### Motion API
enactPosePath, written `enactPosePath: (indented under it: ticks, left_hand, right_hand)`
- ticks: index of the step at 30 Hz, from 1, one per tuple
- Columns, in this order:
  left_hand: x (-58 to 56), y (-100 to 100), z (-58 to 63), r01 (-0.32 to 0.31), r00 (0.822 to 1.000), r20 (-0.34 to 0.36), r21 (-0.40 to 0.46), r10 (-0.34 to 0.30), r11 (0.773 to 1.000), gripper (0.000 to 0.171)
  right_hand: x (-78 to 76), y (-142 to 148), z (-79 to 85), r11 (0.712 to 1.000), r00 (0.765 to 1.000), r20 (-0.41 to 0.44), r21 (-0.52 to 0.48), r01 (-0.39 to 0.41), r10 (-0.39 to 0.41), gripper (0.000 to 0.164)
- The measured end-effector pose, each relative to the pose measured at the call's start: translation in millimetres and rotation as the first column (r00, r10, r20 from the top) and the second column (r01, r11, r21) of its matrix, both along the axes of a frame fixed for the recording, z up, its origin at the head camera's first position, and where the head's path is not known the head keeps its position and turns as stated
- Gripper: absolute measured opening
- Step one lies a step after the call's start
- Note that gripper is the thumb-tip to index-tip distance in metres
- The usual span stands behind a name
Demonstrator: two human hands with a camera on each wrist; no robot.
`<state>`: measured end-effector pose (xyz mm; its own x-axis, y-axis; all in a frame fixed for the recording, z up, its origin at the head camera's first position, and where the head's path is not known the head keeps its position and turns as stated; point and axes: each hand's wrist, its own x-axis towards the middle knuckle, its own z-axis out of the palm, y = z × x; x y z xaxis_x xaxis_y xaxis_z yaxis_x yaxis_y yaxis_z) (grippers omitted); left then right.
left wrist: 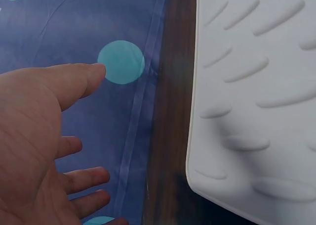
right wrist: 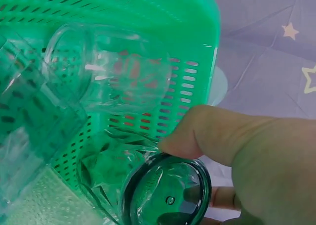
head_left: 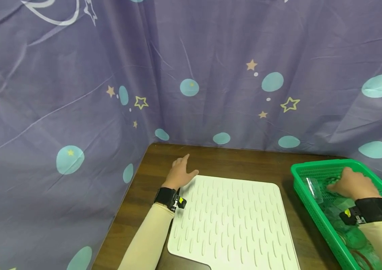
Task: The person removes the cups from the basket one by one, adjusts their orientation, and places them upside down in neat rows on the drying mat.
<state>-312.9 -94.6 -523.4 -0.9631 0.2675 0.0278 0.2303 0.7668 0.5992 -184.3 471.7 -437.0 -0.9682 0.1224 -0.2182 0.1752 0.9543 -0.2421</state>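
My right hand (head_left: 357, 185) reaches into the green plastic basket (head_left: 325, 164) on the right. In the right wrist view its thumb and fingers pinch the wall of a clear glass (right wrist: 148, 185) with a dark, round rim. Next to it lie a clear round cup (right wrist: 131, 69) on its side and a clear angular container (right wrist: 37, 104). The left hand (head_left: 177, 175), fingers spread and holding nothing, hovers by the far left corner of a white ridged mat (head_left: 231, 217). The lower part of the pinched glass is hard to make out.
Dark brown wood shows on the tabletop (head_left: 234, 159) around the mat. More clear and greenish pieces (head_left: 354, 238) fill the near part of the basket. A purple curtain (head_left: 217, 67) with stars and dots hangs behind and to the left.
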Motion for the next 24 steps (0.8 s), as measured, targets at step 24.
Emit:
enactPosePath:
  ticks: [24]
  left_hand:
    - [14.3, 10, 10.4, 0.043, 0.998, -0.046, 0.044, -0.041, 0.998, 0.089]
  right_hand:
    - [9.5, -41, 31.7, 0.999, 0.917, -0.396, -0.036, 0.028, -0.040, 0.064]
